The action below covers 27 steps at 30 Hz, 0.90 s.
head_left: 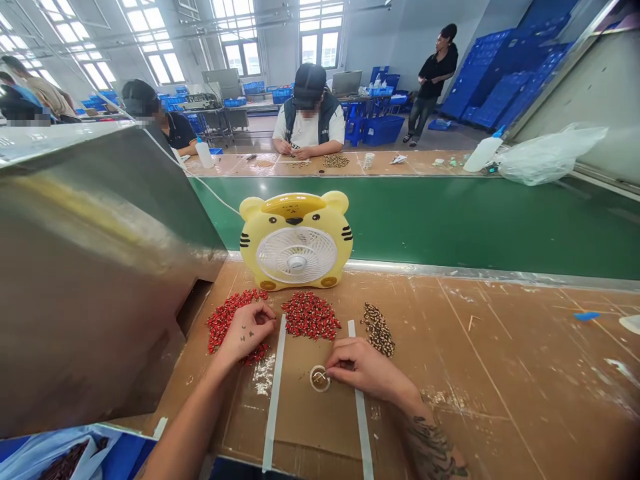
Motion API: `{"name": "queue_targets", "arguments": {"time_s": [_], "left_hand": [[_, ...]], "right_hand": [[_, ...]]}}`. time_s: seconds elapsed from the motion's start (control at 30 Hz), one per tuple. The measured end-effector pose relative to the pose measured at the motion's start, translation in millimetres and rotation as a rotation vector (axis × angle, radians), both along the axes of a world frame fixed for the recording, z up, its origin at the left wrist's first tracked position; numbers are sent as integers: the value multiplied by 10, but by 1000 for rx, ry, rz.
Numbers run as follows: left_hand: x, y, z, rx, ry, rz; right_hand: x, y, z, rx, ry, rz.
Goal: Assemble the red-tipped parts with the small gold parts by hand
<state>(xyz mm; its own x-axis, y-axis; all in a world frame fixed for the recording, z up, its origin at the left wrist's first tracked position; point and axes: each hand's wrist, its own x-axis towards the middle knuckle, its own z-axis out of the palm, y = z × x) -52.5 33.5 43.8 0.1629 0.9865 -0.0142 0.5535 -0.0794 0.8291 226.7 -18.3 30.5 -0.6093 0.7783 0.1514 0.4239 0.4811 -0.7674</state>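
My left hand (246, 331) rests with curled fingers on the left pile of small red parts (225, 319), its fingertips pinched as if on a piece; what it holds is too small to see. My right hand (361, 366) pinches a thin stick whose tip dips into a small round clear cap (319, 378) on the brown cardboard work surface (480, 373). A second pile of red parts (311, 315) lies between the hands, farther back. A smaller pile of dark speckled parts (379, 329) lies just beyond my right hand.
A yellow tiger-shaped desk fan (296, 240) stands behind the piles. A large steel machine housing (90, 260) fills the left. A green conveyor belt (475, 220) runs behind. Two white strips (274, 393) lie on the cardboard. Across the belt a seated person (309, 113) works; others are farther off.
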Motion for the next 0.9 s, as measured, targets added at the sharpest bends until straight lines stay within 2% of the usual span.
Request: {"name": "queue_targets", "arguments": {"time_s": [0.13,0.23,0.33,0.6,0.77,0.9], "left_hand": [[227,-43,-56,-113,-369,-14],[350,-79,-91,-255,-519,-89],[413,-127,-153,-365,-592,-93],[455,-267,-418,-471,-778,-48],[479,-282,-374,-514,-842,-68],[490,-295,-315,-550,-873,-78]], "right_hand": [[-58,-40,40,113,4,34],[-92,-55,46,157,-1,75],[-93,-53,30,198,-45,68],[-141,-70,97,244,-100,82],[-155,-64,103,218,-131,111],[-156,-59,82,235,-130,73]]}}
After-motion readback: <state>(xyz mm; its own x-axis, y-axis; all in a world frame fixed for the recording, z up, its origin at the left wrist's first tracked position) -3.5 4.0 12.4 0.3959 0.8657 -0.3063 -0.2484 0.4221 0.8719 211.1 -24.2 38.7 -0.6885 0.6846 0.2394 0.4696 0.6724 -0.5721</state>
